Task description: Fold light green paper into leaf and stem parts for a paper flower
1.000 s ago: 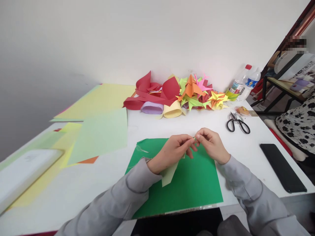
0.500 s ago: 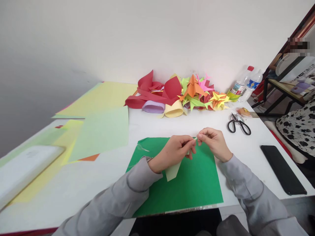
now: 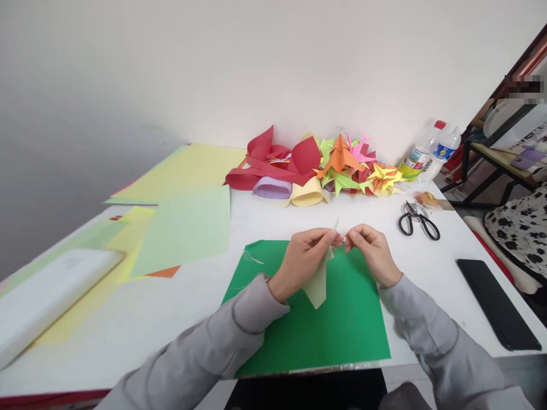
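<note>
Both my hands are raised over a dark green sheet (image 3: 337, 336) on the white table. My left hand (image 3: 301, 262) is closed in a pinch on a pale yellow-green folded paper piece (image 3: 318, 285), whose wide flap hangs down below my fingers. A thin tip of the piece pokes up above them. My right hand (image 3: 371, 251) is closed too, pinching the same piece at its narrow top, fingertip to fingertip with the left.
A heap of coloured paper rolls and folded figures (image 3: 325, 171) lies at the back by the wall. Black scissors (image 3: 417, 219), a black phone (image 3: 498, 302) and two bottles (image 3: 431, 152) are at right. Loose pale sheets (image 3: 183, 228) and a white box (image 3: 47, 296) sit at left.
The paper piece has turned: its hanging flap swung from lower left to straight down and a thin tip now sticks up. Both hands stayed pinched on it; the view shifted slightly.
</note>
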A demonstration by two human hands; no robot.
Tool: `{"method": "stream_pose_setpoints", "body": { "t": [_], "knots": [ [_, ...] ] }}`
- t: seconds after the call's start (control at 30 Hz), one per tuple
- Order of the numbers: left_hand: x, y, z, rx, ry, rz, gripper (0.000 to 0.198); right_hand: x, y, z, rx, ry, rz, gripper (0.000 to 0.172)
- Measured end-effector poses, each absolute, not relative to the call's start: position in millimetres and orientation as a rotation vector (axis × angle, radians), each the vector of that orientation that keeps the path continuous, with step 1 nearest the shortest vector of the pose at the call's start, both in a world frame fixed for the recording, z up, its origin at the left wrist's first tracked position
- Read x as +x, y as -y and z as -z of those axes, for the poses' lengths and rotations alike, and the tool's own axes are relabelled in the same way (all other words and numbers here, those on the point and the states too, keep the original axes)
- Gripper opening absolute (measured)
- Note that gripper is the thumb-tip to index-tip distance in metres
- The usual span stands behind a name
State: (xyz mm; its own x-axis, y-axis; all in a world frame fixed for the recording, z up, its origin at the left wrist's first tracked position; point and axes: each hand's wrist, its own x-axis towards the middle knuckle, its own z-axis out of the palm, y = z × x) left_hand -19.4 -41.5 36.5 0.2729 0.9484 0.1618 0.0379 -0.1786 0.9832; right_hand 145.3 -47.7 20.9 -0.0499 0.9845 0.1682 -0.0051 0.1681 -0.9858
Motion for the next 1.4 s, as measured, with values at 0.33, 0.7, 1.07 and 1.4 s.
{"method": "stream_pose_setpoints", "body": {
  "t": [0.33,0.7,1.07,1.4],
  "knots": [
    [-18,42,-39,1.374,-0.97,-1.202,0.022,130,58,-20,-0.988,1.423,-1.311,0.028],
    [-24,32,-38,1.068,-0.86,-1.122,0.027,131,59,-23,-0.974,1.074,-1.759,0.036],
    [-28,27,-38,0.918,-0.67,-1.017,0.025,132,59,-12,-0.751,0.92,-2.004,0.033],
    [-26,25,-33,0.768,-0.549,-0.918,0.024,129,59,-7,-0.655,0.898,-2.053,0.034]
  ]
}}
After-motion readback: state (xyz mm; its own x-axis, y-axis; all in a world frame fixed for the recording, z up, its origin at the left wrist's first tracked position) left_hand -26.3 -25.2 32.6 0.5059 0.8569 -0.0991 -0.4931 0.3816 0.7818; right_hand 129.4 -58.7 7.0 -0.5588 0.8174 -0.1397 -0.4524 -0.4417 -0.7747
